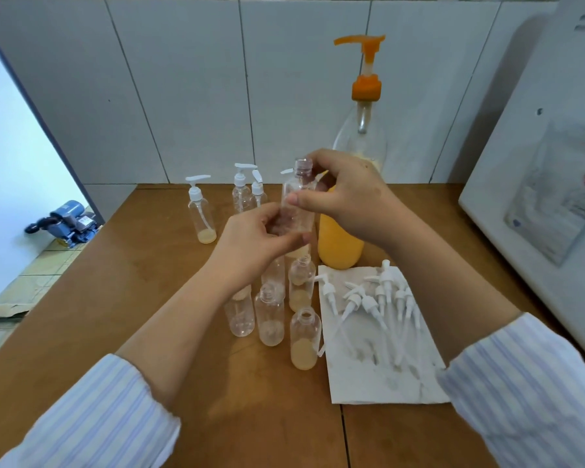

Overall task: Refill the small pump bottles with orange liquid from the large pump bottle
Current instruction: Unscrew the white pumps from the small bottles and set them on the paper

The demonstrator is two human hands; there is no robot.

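White wall tiles [190, 89] are backing a brown wooden table [122, 298] where the work is going on. Both hands are holding one uncapped small bottle [297, 194] upright above the table: the left hand [254, 241] is gripping its lower body with curled fingers, while the right hand [348, 194] is pinching it higher up, thumb across the front and fingers curling near the open neck. Directly behind that grip, partly hidden by the right hand, the large pump bottle [340, 244] is standing with orange liquid in its lower part and its orange pump head rising well above the hands. Just below the grip, a cluster of open small bottles [304, 336] is standing on the table, some with a little pale liquid at the bottom. Right of and below the grip, loose white pumps [379, 298] are lying on a paper towel [379, 376]. Beyond the left hand, capped small bottles [201, 211] are standing near the wall.
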